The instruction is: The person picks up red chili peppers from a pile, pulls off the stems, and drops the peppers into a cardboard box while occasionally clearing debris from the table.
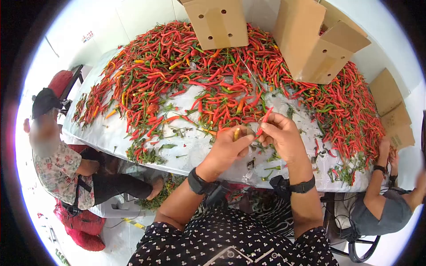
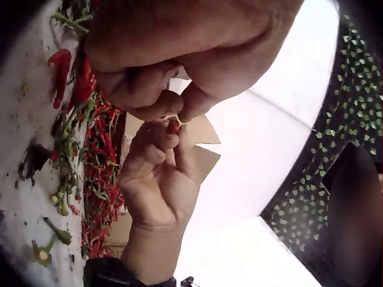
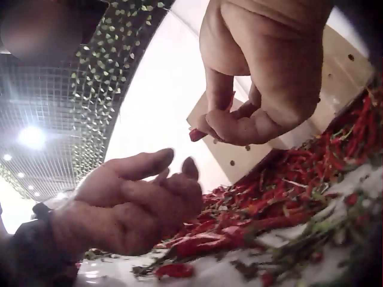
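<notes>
The right hand pinches a slim red chili between thumb and fingers; its end juts out below the fingers in the right wrist view. Close beside it is the left hand, its fingers bent. In the right wrist view, the left hand has thumb and forefinger tips slightly apart, short of the chili. The left wrist view has its fingertips close to the chili's end; contact cannot be told. A small yellowish thing shows at the left fingers; whether they grip it is unclear.
Red chilies lie heaped across a pale covered table, with green stems scattered near its edge. Two cardboard boxes stand among them at the back. One person sits at the left, another at the right.
</notes>
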`<act>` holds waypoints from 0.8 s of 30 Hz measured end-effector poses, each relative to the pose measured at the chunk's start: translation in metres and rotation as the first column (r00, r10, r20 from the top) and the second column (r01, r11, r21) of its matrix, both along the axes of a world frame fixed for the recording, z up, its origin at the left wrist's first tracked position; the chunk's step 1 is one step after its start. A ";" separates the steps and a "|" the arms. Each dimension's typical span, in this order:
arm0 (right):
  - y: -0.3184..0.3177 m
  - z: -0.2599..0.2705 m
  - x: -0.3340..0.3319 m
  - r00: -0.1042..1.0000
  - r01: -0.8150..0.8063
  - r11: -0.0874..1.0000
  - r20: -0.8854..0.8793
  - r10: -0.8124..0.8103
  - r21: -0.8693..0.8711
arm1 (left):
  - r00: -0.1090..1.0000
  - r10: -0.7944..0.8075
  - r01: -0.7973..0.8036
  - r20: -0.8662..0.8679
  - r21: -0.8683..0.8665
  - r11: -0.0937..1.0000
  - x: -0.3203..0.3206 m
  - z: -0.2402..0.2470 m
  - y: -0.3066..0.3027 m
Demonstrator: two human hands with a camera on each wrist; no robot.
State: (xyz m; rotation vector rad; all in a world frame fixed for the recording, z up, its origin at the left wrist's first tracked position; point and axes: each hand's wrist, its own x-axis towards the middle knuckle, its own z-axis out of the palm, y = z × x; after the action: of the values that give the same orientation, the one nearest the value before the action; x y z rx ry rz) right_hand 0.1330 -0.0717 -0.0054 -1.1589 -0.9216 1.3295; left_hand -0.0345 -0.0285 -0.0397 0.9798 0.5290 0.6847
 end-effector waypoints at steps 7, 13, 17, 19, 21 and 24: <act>-0.006 -0.012 -0.001 0.987 0.145 0.987 0.062 -0.150 0.070 | 0.993 0.007 -0.004 -0.115 0.025 1.000 -0.003 0.006 -0.004; -0.009 -0.015 0.012 0.976 0.162 0.986 -0.157 -0.153 0.044 | 0.854 0.251 0.160 -0.456 0.688 0.707 -0.033 0.012 0.007; -0.009 -0.016 0.008 0.990 0.116 0.992 -0.088 -0.111 0.057 | 0.678 0.396 0.445 -0.619 0.775 0.449 -0.032 0.008 0.001; -0.010 -0.015 0.005 0.996 0.086 0.995 -0.034 -0.084 0.060 | 0.643 0.407 0.503 -0.649 0.758 0.415 -0.028 0.008 0.000; -0.012 -0.012 0.000 0.997 0.061 0.998 0.039 -0.061 0.018 | 0.569 0.422 0.553 -0.706 0.708 0.440 -0.025 0.008 -0.001; -0.013 -0.013 -0.003 0.999 -0.010 1.000 0.047 0.010 0.007 | 0.605 0.428 0.499 -0.671 0.739 0.454 -0.025 0.005 0.002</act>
State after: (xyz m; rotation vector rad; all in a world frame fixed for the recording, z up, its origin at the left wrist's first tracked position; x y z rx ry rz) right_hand 0.1299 -0.0843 -0.0187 -1.1854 -0.9660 1.3107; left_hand -0.0593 -0.0264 -0.0350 2.4477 0.9702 0.3805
